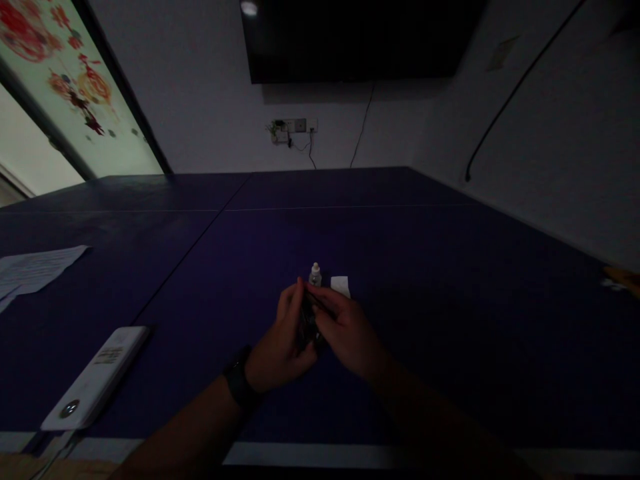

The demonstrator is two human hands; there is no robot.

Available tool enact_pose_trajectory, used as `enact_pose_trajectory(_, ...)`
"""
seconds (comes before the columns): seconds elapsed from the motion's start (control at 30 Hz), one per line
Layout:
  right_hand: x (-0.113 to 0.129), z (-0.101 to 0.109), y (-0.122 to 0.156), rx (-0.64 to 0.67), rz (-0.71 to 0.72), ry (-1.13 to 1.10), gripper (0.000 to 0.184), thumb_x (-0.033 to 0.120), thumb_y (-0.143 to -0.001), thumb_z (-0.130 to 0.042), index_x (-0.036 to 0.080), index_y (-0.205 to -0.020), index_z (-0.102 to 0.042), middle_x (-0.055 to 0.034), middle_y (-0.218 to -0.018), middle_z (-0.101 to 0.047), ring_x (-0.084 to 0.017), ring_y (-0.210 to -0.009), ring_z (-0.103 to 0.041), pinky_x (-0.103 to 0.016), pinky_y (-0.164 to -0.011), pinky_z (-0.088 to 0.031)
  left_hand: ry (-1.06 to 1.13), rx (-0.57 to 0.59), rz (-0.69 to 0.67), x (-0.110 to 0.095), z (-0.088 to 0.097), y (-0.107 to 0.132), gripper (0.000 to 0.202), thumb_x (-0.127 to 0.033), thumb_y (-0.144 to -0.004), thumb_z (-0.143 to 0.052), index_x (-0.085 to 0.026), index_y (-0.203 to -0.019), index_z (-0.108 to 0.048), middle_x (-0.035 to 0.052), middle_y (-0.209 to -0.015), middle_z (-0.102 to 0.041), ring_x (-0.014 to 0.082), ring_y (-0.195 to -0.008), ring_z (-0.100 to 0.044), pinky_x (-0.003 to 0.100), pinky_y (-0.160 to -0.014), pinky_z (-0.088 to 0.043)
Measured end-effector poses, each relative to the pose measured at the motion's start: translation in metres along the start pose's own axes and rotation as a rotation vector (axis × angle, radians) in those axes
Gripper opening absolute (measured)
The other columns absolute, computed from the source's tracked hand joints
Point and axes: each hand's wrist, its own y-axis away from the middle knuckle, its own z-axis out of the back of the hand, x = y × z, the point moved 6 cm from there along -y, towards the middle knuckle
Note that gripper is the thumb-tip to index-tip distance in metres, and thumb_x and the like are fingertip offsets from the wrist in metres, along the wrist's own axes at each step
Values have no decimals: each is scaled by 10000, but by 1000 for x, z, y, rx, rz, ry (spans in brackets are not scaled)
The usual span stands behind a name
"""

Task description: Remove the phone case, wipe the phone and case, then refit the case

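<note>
My left hand [285, 343], with a dark watch [240, 379] on its wrist, is closed around a small dark, shiny object [309, 325]. Dim light and the fingers hide most of it, so its kind is unclear. My right hand [347, 327] meets the left from the other side, its fingers pinched on a thin, dark, stick-like piece [321, 305] lying over the object. Just beyond the fingertips a small clear bottle [315, 276] with a white cap stands upright. Beside it lies a white piece of paper or cloth [341, 285], partly behind my right hand.
A white box-shaped device [97, 377] with a round button and a cable lies at left on the purple-blue table [425, 267]. Printed sheets [40, 270] are farther left. An orange item [623, 279] sits at the right edge. A wall screen [360, 40] hangs beyond.
</note>
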Motion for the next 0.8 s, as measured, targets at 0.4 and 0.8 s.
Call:
enact_pose_trajectory(0.4, -1, 9, -11, -63, -96, -18, 356, 191, -772, -677, 205, -1127, -675, -88, -1166, -738, -216, -1127, -690, -400, -1056, -506, -33, -10, -37, -5, -5, 3, 1114, -61, -769, -560, -318, -1585, 154, 153, -1572, -155, 336, -1440, -315, 507, -1113, -429)
enact_pose_trajectory(0.8, 15, 10, -6, 201, -38, 229, 303, 117, -802, -512, 213, -1015, -705, -9, -913, -719, -182, -850, -658, -282, -743, -483, -40, 75, -133, -4, -5, 7, 1169, -127, -772, -632, -306, -1572, 202, 175, -1618, -183, 363, -1476, -261, 528, -1099, -435)
